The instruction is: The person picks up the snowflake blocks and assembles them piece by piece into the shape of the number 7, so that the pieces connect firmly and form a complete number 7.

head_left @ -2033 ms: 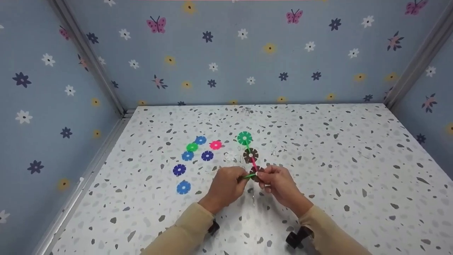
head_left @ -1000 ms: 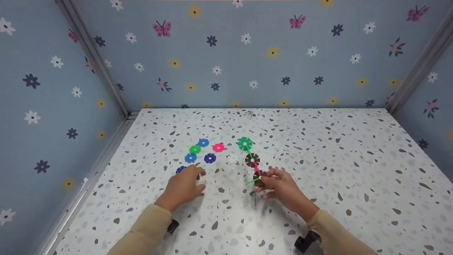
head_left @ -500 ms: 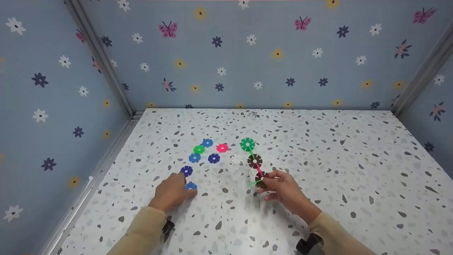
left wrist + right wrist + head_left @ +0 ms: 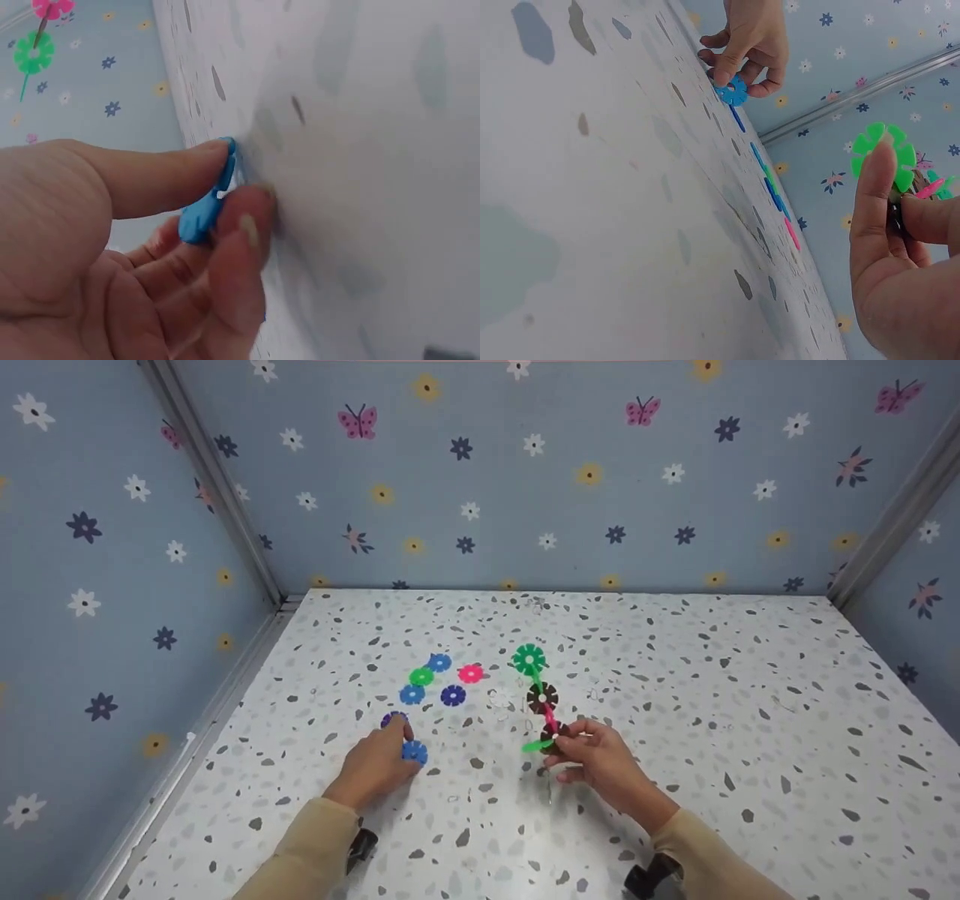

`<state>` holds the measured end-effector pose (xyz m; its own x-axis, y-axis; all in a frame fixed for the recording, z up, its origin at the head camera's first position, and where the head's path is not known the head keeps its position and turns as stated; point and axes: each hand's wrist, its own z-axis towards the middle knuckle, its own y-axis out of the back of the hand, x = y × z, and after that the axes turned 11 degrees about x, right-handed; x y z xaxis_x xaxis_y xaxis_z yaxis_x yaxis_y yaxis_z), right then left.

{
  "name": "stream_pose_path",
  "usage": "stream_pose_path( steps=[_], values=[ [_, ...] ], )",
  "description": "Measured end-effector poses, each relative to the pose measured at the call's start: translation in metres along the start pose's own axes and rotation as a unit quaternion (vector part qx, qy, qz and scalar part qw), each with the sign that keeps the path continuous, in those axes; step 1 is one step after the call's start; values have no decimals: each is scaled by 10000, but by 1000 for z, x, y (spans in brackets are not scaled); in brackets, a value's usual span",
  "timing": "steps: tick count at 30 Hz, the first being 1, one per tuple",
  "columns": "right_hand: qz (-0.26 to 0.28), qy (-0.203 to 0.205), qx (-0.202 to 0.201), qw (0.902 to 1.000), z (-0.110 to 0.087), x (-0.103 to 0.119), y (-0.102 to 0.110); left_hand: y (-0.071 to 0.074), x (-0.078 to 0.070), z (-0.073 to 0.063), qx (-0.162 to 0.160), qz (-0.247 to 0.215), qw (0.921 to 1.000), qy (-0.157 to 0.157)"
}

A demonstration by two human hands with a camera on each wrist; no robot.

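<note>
Broadside only from right wrist: nearest green disc (image 4: 905, 154)

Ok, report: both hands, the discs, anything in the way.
Left hand pinching light blue disc. Right hand gripping disc chain near one end. Dark blue disc crowding left fingers.

Left hand (image 4: 373, 765) pinched low, thumb opposing fingers, back up; right hand (image 4: 600, 754) pinched too, other fingers loosely bent; sleeved forearms (image 4: 304, 847) angled inward
</note>
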<state>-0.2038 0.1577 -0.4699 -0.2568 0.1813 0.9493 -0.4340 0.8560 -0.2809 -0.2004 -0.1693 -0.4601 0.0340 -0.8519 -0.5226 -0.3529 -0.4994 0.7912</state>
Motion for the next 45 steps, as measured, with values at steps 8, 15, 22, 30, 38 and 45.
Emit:
stream_pose_path(
  steps=[8, 15, 22, 30, 38, 45],
  values=[
    [72, 44, 26, 10000, 2, -1, 0, -9, -16, 2, -159, -675, 9938, -873],
    [183, 301, 175, 9992, -1, -2, 4, -19, -41, 0, 149, -1193, 9755, -1841],
    [73, 483, 322, 9983, -2, -2, 5, -25, -56, 0, 250, -1520, 9567, -2469],
    [56, 466, 379, 9982, -2, -2, 3, -32, -67, -1, 67, -1430, 9482, -2836],
    [47, 468, 400, 9981, -3, -1, 4, -39, -76, 2, 79, -1547, 9403, -3032],
    [-82, 623, 34, 9980, -2, -1, 0, -46, -79, 1, -10, -1806, 9328, -3119]
  ],
)
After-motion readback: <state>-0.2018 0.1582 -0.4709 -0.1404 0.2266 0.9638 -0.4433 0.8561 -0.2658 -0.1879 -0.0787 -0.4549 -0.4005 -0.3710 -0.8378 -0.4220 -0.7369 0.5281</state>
